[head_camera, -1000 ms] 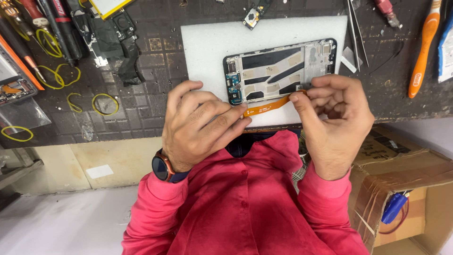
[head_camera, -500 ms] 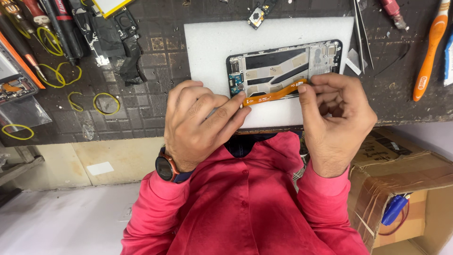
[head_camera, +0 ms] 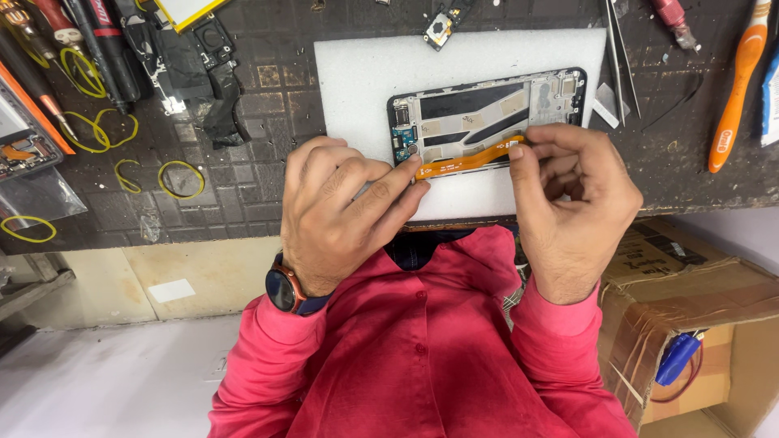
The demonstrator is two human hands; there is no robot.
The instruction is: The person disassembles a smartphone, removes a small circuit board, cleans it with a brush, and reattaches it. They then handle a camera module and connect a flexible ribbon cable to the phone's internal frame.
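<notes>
Two hands pinch the ends of one orange ribbon cable [head_camera: 469, 160], which runs across the lower part of an opened phone frame [head_camera: 487, 113]. The left hand [head_camera: 341, 215] presses its fingertips on the cable's end near the small circuit board [head_camera: 402, 143] at the frame's left; the right hand [head_camera: 568, 195] grips the other end between thumb and forefinger, lifted slightly off the frame. The frame lies on a white foam pad [head_camera: 365, 73] on the dark worktop [head_camera: 260, 113].

Such a thin cable would likely crease or tear if the right hand pulled harder or twisted while the left kept its end pinned. A slipping fingertip could knock the little board's connector. The frame is not held down, so a tug might slide it over the foam toward the tweezers [head_camera: 621, 49] just beside the pad. Loose yellow rubber bands [head_camera: 180, 177] and an orange toothbrush [head_camera: 737, 89] lie well apart, out of the way.
</notes>
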